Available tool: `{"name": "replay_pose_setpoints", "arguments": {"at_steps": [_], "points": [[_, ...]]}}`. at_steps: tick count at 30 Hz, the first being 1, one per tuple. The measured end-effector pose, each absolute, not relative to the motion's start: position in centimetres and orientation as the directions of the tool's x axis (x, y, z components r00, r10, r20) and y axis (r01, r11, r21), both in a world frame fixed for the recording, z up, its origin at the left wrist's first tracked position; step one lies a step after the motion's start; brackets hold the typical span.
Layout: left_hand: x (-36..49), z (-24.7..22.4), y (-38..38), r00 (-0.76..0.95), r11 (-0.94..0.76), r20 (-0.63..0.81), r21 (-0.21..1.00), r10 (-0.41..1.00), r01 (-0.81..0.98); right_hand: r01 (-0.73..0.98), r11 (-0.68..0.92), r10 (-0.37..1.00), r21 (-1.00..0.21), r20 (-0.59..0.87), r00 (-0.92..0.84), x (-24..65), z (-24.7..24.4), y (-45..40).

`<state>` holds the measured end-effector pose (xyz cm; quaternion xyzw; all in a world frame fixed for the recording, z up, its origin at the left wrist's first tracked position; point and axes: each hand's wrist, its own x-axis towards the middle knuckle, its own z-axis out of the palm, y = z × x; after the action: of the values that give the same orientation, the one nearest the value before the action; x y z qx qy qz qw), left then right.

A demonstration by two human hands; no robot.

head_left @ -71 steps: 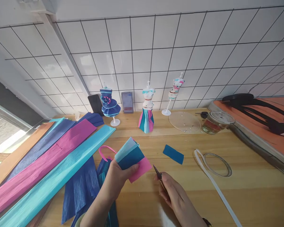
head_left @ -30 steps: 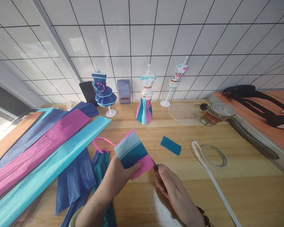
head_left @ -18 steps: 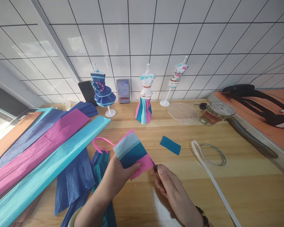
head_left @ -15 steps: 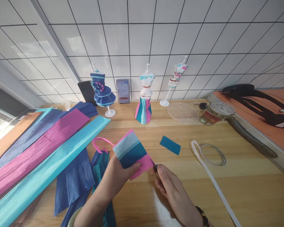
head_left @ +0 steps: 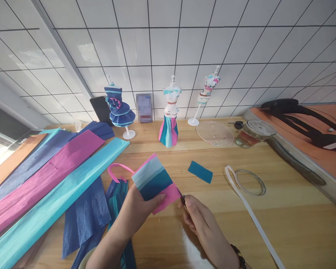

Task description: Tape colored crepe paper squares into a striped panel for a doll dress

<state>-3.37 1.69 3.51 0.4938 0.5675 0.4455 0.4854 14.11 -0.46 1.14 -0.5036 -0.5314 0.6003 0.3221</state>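
My left hand (head_left: 142, 205) is closed on a striped paper piece (head_left: 154, 177) of pink, pale blue and teal, its thumb pressed over the lower pink part. In my right hand (head_left: 197, 215) are small dark scissors (head_left: 182, 198), mostly covered by the fingers; their blades touch the right edge of the pink part. A thin pink strip (head_left: 114, 166) curls at the left of the striped piece. Behind my right hand a teal paper rectangle (head_left: 200, 172) lies flat on the wooden table (head_left: 296, 224).
Crepe paper strips (head_left: 72, 186) spread over the left side. Three small mannequins (head_left: 172, 108) stand near the tiled wall, one in a blue dress (head_left: 120, 106). Right are a clear disc (head_left: 215, 133), a lidded jar (head_left: 253, 133), white tape (head_left: 254, 220) and an orange case (head_left: 324, 149).
The whole view has shifted slightly, so things on the table appear a little further left. Both hands keep nearly the same pose, with the scissors still at the pink edge.
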Motion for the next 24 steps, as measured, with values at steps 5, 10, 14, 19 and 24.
{"name": "replay_pose_setpoints", "arguments": {"at_steps": [5, 10, 14, 19, 24], "points": [[-3.20, 3.38, 1.61, -0.080, 0.103, -0.093, 0.986, 0.992, 0.132, 0.165, -0.194, 0.931, -0.967, -0.235, -0.281, 14.16, 1.02, -0.36], [-3.22, 3.49, 1.62, -0.075, 0.098, -0.090, 0.989, 0.993, 0.110, 0.161, -0.194, 0.931, -0.968, -0.234, -0.282, 14.08, 0.98, -0.30], [-3.26, 3.53, 1.63, -0.073, 0.095, -0.085, 0.986, 0.994, 0.137, 0.152, -0.198, 0.930, -0.968, -0.234, -0.284, 14.17, 0.93, -0.33], [-3.26, 3.42, 1.65, -0.090, 0.096, -0.083, 0.984, 0.992, 0.153, 0.124, -0.240, 0.924, -0.963, -0.266, -0.275, 14.25, 1.27, -0.43], [-3.54, 2.85, 1.71, -0.128, 0.096, -0.078, 0.986, 0.989, 0.136, 0.089, -0.286, 0.908, -0.954, -0.300, -0.294, 14.22, 1.65, -0.53]]}}
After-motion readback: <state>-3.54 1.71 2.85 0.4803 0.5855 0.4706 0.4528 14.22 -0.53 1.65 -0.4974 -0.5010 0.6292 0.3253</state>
